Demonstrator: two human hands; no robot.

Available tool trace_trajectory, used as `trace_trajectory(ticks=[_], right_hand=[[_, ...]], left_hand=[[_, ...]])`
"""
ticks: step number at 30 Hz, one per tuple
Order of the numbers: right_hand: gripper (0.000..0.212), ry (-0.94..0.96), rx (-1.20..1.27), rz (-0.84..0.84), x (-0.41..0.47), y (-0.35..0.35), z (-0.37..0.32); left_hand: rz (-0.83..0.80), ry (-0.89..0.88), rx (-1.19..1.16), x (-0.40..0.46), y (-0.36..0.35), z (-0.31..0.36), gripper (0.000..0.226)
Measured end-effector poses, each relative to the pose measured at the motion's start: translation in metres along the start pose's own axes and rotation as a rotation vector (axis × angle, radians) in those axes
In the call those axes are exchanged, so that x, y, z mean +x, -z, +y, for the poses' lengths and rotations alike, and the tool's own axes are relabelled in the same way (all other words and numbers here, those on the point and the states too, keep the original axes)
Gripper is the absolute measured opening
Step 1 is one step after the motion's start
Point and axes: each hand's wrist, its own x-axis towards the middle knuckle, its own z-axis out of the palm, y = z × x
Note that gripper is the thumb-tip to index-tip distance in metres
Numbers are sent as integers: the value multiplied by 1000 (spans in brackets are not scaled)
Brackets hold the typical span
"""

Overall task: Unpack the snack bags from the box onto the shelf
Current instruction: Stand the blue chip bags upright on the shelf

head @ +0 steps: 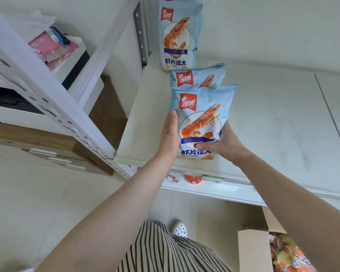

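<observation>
- bag [202, 118] is held upright by left hand [170, 134] flat on its side and right hand [220, 144] gripping its bottom.
- it should be lowered squarely onto the shelf [273, 122], just ahead of the second bag [198, 77].

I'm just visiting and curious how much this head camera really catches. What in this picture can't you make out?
- Middle shrimp bag, head view: its lower part is hidden behind the front bag.
- Right hand: its fingers go behind the front bag; only the thumb shows.
- Cardboard box: cut off by the bottom edge, so how many bags remain is unknown.
- Labels under the shelf edge: too small to read.
</observation>
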Motion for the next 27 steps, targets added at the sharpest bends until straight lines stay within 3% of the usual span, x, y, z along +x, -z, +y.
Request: trace_trajectory(ticks=[6, 18, 27], right_hand=[[83, 92, 19, 55, 44, -20, -17], [84, 251, 33, 112, 154, -39, -35], [86, 308, 83, 137, 187, -35, -26]], left_hand=[[10, 25, -114, 46, 17, 19, 62], [-18, -77, -135, 145, 39, 53, 68], [-136, -102, -161, 185, 42, 47, 73]])
